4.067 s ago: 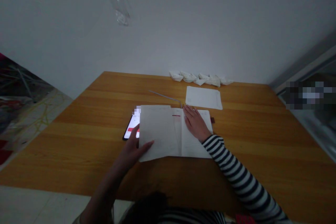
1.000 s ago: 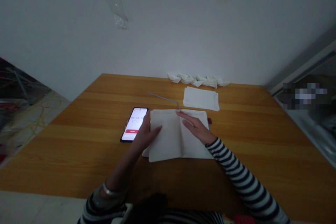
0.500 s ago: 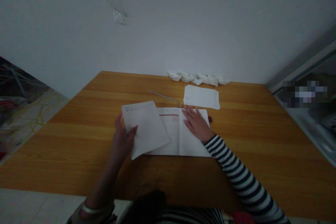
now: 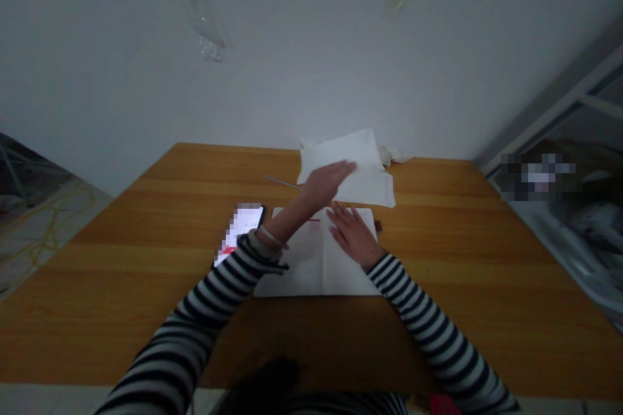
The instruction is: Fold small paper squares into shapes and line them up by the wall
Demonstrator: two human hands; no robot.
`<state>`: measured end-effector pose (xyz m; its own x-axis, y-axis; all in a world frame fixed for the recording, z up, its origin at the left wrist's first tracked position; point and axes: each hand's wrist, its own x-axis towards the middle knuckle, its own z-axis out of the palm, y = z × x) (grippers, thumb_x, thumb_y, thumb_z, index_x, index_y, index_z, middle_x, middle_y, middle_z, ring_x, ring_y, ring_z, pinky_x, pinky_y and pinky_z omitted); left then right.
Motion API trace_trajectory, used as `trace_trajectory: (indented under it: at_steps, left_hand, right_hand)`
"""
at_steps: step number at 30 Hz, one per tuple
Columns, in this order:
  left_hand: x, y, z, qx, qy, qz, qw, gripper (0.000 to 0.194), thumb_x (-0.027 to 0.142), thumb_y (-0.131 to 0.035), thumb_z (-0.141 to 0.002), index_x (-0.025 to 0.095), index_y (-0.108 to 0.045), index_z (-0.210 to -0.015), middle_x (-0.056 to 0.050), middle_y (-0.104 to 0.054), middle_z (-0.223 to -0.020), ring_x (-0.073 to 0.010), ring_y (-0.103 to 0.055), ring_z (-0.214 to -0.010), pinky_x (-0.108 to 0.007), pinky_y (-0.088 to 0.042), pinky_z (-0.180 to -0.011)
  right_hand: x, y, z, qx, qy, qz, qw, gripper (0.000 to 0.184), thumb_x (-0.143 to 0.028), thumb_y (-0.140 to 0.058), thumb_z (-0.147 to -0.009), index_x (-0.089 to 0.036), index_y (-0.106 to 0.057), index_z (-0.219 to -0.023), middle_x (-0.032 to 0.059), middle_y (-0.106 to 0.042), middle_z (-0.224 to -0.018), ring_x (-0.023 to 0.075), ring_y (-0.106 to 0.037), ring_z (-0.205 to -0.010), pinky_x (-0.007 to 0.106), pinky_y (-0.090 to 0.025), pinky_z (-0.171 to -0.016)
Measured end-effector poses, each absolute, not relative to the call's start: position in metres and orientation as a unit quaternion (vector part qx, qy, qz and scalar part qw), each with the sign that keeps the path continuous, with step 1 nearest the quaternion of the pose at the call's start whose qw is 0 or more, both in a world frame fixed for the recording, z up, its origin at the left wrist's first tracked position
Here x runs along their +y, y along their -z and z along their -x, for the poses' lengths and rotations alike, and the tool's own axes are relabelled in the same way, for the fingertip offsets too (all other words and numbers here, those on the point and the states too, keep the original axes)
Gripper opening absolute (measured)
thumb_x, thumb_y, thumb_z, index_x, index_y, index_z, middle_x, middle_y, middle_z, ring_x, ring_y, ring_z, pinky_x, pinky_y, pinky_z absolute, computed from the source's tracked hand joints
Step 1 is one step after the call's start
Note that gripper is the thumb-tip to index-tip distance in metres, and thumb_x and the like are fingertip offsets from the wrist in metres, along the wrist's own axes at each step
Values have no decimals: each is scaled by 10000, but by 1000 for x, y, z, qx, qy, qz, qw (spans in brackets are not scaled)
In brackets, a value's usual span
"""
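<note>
An open white notebook (image 4: 311,266) lies on the wooden table (image 4: 121,259) in front of me. My right hand (image 4: 351,233) rests flat on its right page, fingers spread. My left hand (image 4: 324,185) is stretched forward over the notebook and holds a loose white sheet (image 4: 341,149) in the air above the stack of sheets (image 4: 372,189) behind the notebook. A phone (image 4: 238,233) with a lit screen lies left of the notebook.
Folded white paper pieces (image 4: 395,155) sit at the table's far edge against the wall, partly hidden by the sheet. A thin grey rod (image 4: 280,181) lies behind the notebook. A metal frame (image 4: 549,123) stands at the right. Floor clutter shows at the left.
My left hand pulled a sheet free from the notebook's left side and carried it forward and right over the stack. The phone shows again. My right hand stayed on the right page.
</note>
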<state>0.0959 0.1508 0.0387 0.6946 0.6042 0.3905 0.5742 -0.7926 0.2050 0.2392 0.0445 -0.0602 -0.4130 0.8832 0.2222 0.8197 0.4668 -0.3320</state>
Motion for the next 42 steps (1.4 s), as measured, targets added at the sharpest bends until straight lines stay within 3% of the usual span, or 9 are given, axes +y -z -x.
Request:
trace_trajectory:
  at_steps: [4,10,14,20,24,29,32,36,42]
  left_hand:
    - [177,-5,-156,257,-87,-959,83,461,108,-396,-998,159,-509,-1442,-132,-482,-1530,-221,-457,-1419,-374,-374,-1158]
    - [191,25,-179,243,-32,-962,120,416,180,-436,-1005,166,-545,-1406,-128,-512,-1510,-222,-461,-1415,-392,-327,-1172]
    - [180,18,-167,253,-58,-955,141,477,315,-353,-1053,146,-421,-1493,-132,-420,-1577,-212,-348,-1483,-426,-257,-1210]
    - [97,1,-109,291,-143,-927,189,405,268,-416,-1030,119,-526,-1390,-172,-553,-1464,-221,-517,-1367,-371,-388,-1148]
    - [24,6,-73,351,-90,-920,147,774,430,-589,-950,110,-236,-1560,-248,-261,-1620,-335,-253,-1514,-528,-317,-1184]
    - [-23,19,-60,335,22,-935,113,1018,521,-738,-815,99,-211,-1576,-274,-132,-1627,-417,-70,-1515,-635,-245,-1182]
    - [-27,26,-62,349,16,-930,115,969,483,-742,-825,85,-255,-1563,-277,-158,-1617,-412,-91,-1509,-614,-253,-1191]
    - [-23,30,-62,339,8,-929,149,922,424,-752,-832,70,-289,-1546,-273,-222,-1604,-384,-126,-1508,-575,-284,-1197]
    - [-22,23,-58,357,-10,-921,153,706,314,-651,-925,60,-352,-1512,-246,-285,-1592,-323,-219,-1503,-444,-338,-1199]
  right_hand:
    - [44,59,-237,-831,-86,516,189,482,-309,-391,-1038,-118,-481,-1471,176,-470,-1538,280,-357,-1481,547,-223,-1232]
    - [43,55,-235,-801,-65,560,204,453,-280,-426,-1016,-90,-525,-1415,191,-540,-1470,295,-434,-1420,521,-266,-1214]
    - [47,55,-243,-739,-30,630,239,394,-269,-443,-997,-107,-573,-1332,199,-612,-1359,328,-510,-1318,567,-284,-1182]
    - [53,61,-264,-726,-42,627,280,332,-212,-392,-993,-153,-626,-1221,146,-704,-1207,292,-606,-1188,640,-137,-1202]
    - [52,61,-269,-719,-53,610,329,388,-226,-363,-1005,-191,-575,-1328,105,-693,-1271,254,-598,-1211,613,-122,-1216]
    - [49,52,-267,-719,-38,603,344,374,-236,-379,-1001,-208,-624,-1283,91,-712,-1221,247,-620,-1170,590,-90,-1233]
    - [48,45,-267,-711,-55,591,376,358,-276,-396,-1004,-205,-660,-1236,106,-721,-1181,264,-629,-1147,574,-226,-1206]
    - [48,37,-277,-621,-177,584,493,389,-405,-435,-1006,-198,-623,-1276,123,-722,-1160,257,-680,-1020,452,-549,-920]
    - [53,45,-300,-615,-186,598,479,436,-491,-455,-997,-174,-648,-1223,144,-704,-1241,290,-634,-1173,498,-464,-1042]
